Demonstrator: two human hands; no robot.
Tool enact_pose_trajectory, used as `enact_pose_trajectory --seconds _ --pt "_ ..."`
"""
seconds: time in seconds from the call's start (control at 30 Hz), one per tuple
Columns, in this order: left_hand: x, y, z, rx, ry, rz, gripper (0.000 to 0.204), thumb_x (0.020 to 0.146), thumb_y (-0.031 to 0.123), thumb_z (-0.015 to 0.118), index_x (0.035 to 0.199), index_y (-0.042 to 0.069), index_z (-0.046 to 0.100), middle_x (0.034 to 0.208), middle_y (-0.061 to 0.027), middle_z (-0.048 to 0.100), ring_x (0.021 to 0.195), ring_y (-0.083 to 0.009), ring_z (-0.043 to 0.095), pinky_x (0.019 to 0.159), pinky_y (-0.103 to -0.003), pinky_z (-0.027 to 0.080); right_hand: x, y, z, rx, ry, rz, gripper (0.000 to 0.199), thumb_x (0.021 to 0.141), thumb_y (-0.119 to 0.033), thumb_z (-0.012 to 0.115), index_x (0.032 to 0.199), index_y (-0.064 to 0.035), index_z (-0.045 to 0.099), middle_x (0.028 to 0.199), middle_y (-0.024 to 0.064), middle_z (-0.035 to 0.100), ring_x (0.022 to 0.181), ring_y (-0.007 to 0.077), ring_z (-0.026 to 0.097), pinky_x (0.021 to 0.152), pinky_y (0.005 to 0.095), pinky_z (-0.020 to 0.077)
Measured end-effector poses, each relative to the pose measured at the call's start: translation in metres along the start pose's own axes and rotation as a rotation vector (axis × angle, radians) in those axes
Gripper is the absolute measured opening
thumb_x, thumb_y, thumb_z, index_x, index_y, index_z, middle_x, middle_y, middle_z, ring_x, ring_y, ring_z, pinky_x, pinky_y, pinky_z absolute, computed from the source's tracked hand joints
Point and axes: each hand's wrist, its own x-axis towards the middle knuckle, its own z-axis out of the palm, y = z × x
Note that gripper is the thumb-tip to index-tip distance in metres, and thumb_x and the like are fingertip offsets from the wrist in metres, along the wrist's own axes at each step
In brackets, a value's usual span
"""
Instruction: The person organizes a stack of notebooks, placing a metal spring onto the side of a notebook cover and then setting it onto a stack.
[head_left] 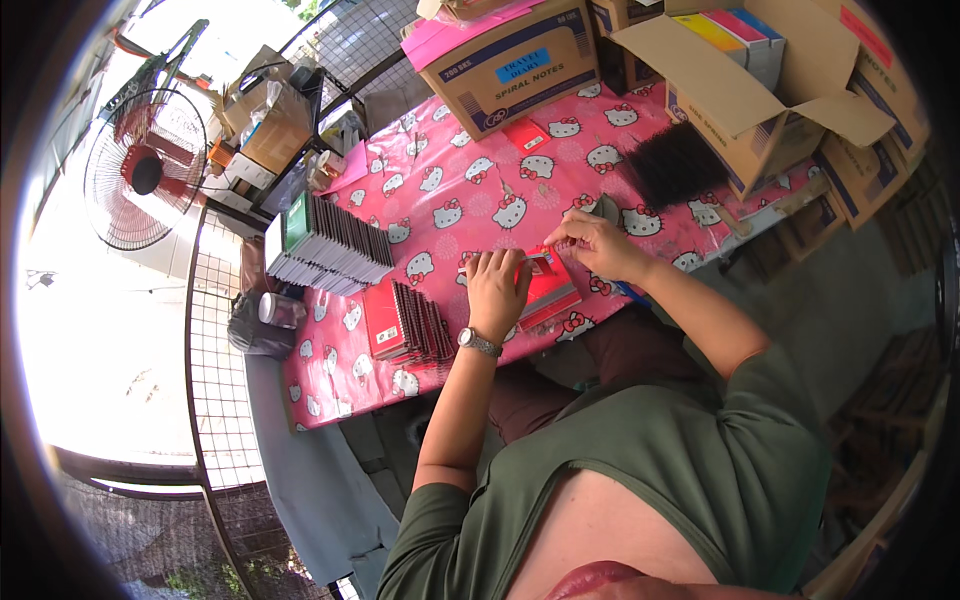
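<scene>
Right in front of me lies a small pile of red notebooks (552,292) at the table's near edge. My left hand (497,285), with a watch on the wrist, grips the top notebook's left edge, fingers bent over it. At its upper right corner, the fingertips of my right hand (597,245) are pinched together; what they hold is too small to make out. A stack of red spiral-bound notebooks (390,322) lies left of my left hand. Behind that rises a taller stack of green-covered spiral notebooks (325,245).
Black spiral binding coils (675,165) lie in a heap at the right. Beyond them, an open carton (735,125) holds colourful books. A closed carton (510,70) stands at the back on the pink patterned tablecloth (455,180). A fan (147,172) is at the left.
</scene>
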Motion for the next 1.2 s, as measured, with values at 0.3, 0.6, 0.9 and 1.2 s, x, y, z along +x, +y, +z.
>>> enact_pose_trajectory --seconds 0.3,0.6,0.9,1.2 --pt "0.0 0.0 -0.001 -0.018 0.003 0.002 0.015 0.088 0.018 0.064 0.1 0.008 0.062 0.091 -0.0088 0.064 0.091 -0.0298 0.06 0.087 -0.043 0.041 -0.003 0.007 -0.004 0.063 -0.08 0.017 0.026 0.085 0.008 0.061 0.105 -0.0071 0.069 0.093 0.0045 0.053 0.092 0.0191 0.056 0.081 0.0331 0.0454" --pt "0.001 0.004 0.001 -0.02 0.027 0.023 0.021 0.089 0.017 0.062 0.107 0.008 0.06 0.095 -0.0088 0.064 0.096 -0.0293 0.06 0.097 -0.046 0.039 -0.003 0.006 -0.004 0.185 -0.201 0.36 0.026 0.091 -0.006 0.064 0.117 -0.0065 0.064 0.097 0.0086 0.062 0.082 0.0199 0.062 0.075 0.0341 0.0505" --pt "0.002 0.019 0.005 -0.007 -0.047 0.022 0.025 0.089 0.018 0.062 0.111 0.007 0.057 0.097 -0.0098 0.065 0.099 -0.029 0.061 0.106 -0.05 0.034 0.003 -0.033 0.001 -0.223 -0.099 0.128 0.03 0.093 -0.02 0.062 0.119 -0.0053 0.056 0.09 0.0165 0.066 0.083 0.0284 0.067 0.078 0.0378 0.0532" --pt "-0.002 0.011 0.007 0.022 -0.075 0.021 0.028 0.09 0.027 0.065 0.111 0.01 0.059 0.105 -0.0086 0.062 0.11 -0.0309 0.055 0.111 -0.052 0.029 0.005 0.123 -0.023 -0.906 -0.305 0.372 0.037 0.086 -0.02 0.072 0.118 -0.0083 0.057 0.12 0.0133 0.062 0.109 0.0264 0.062 0.09 0.0369 0.051"
